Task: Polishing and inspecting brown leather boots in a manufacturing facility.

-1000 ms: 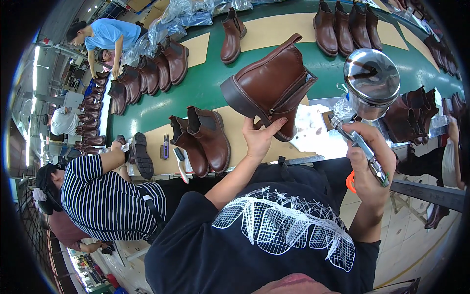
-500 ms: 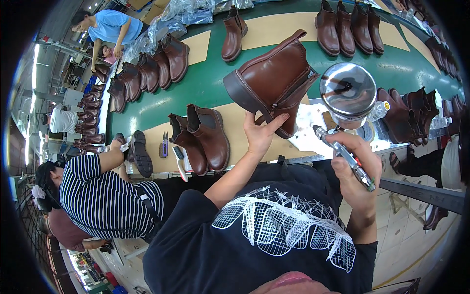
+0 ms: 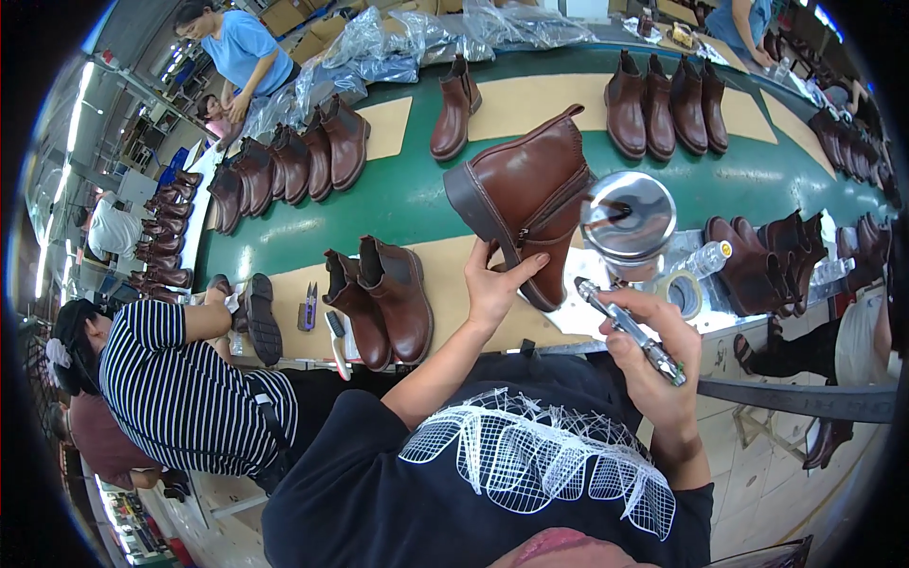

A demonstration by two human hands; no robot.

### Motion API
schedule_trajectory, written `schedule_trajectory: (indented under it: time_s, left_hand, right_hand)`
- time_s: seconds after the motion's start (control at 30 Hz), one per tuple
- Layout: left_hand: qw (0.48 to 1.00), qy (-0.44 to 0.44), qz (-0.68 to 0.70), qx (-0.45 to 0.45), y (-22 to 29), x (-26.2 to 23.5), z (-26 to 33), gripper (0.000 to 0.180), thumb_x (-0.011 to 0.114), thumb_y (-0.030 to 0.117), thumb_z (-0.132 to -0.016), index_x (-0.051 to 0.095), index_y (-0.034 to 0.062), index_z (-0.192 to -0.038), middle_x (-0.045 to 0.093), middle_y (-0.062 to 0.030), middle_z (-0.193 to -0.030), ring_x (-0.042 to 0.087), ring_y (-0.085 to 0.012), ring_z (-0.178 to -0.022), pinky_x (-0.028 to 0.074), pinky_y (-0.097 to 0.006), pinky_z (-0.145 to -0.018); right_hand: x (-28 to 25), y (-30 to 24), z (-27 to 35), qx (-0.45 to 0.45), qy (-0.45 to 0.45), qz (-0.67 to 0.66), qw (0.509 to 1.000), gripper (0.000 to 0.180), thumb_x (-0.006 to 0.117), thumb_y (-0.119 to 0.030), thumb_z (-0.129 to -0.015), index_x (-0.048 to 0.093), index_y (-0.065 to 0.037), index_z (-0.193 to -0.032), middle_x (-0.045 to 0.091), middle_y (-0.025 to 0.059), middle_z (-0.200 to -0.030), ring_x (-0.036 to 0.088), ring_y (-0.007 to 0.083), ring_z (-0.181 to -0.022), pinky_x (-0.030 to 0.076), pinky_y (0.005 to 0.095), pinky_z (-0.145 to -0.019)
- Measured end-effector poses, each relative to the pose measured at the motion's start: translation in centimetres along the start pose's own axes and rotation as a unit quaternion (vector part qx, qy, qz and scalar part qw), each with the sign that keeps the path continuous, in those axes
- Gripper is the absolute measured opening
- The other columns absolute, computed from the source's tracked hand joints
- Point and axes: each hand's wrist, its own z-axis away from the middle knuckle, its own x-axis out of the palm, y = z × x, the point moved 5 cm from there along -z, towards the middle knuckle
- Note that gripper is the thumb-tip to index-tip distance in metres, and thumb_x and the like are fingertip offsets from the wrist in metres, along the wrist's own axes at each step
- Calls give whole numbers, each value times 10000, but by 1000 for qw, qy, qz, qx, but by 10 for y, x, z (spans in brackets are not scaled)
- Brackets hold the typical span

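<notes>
My left hand (image 3: pixel 497 289) grips a brown leather ankle boot (image 3: pixel 525 180) by its toe end. The boot is tilted, its dark heel turned to the left and its side zip facing me. In my right hand (image 3: pixel 658 350) is a spray gun (image 3: pixel 625 327) with a round shiny metal cup (image 3: pixel 629 213) on top. Its nozzle points left toward the boot's lower front, a short gap away. The cup overlaps the boot's edge in view. Whether the trigger is pressed, I cannot make out.
On the green table (image 3: pixel 303 227) stand a pair of brown boots (image 3: pixel 398 303), a brush (image 3: pixel 337 346), purple thread snips (image 3: pixel 309 308), a tape roll (image 3: pixel 682 293) and a plastic bottle (image 3: pixel 705 258). More boots (image 3: pixel 653 109) line the far side. A person in stripes (image 3: pixel 189 379) works at my left.
My right hand has brought the spray gun left, closer to the boot. The boot stays in my left hand at much the same tilt. The whole view has shifted slightly.
</notes>
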Motion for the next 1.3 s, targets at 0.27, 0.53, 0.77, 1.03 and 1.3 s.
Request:
schedule_trajectory:
  time_s: [0.27, 0.53, 0.77, 1.03, 1.3]
  left_hand:
    - [991, -43, 106, -64, 10, 1, -14, 567, 849, 97, -755, 565, -47, -1224, 657, -103, -1097, 618, -145, -989, 523, -282, -860]
    - [995, -43, 76, -40, 12, -9, -21, 561, 846, 73, -753, 555, -66, -1212, 659, -129, -1103, 631, -172, -1014, 559, -303, -849]
    - [998, -38, 51, -29, 11, -13, -19, 568, 846, 64, -748, 560, -50, -1226, 655, -131, -1137, 632, -188, -1027, 582, -316, -845]
    - [996, -82, 31, -22, 17, -9, -20, 535, 838, 66, -754, 578, -34, -1210, 671, -107, -1094, 633, -167, -998, 571, -308, -829]
    - [993, -80, 43, -77, 20, 1, -21, 510, 842, 70, -748, 591, -35, -1180, 676, -99, -1067, 630, -151, -970, 560, -289, -816]
  right_hand:
    - [-28, -4, 2, 34, 70, -58, 995, 251, 673, -57, -856, 673, 8, -1099, 687, 77, -966, 594, 134, -848, 446, 270, -796]
    - [-30, 8, 11, 34, 85, -66, 994, 218, 605, -37, -907, 644, 32, -1110, 642, 57, -892, 583, 96, -822, 444, 224, -732]
    - [-36, 18, 17, 61, 92, -57, 992, 219, 611, -68, -910, 648, 24, -1106, 640, 55, -880, 563, 87, -791, 428, 214, -711]
    - [-33, 4, 3, 73, 90, -52, 992, 249, 673, -104, -861, 668, 18, -1078, 656, 65, -920, 574, 126, -854, 438, 265, -782]
    - [-23, -4, -8, 52, 84, 4, 995, 281, 752, -159, -799, 698, -41, -1049, 708, 74, -956, 582, 185, -810, 426, 307, -810]
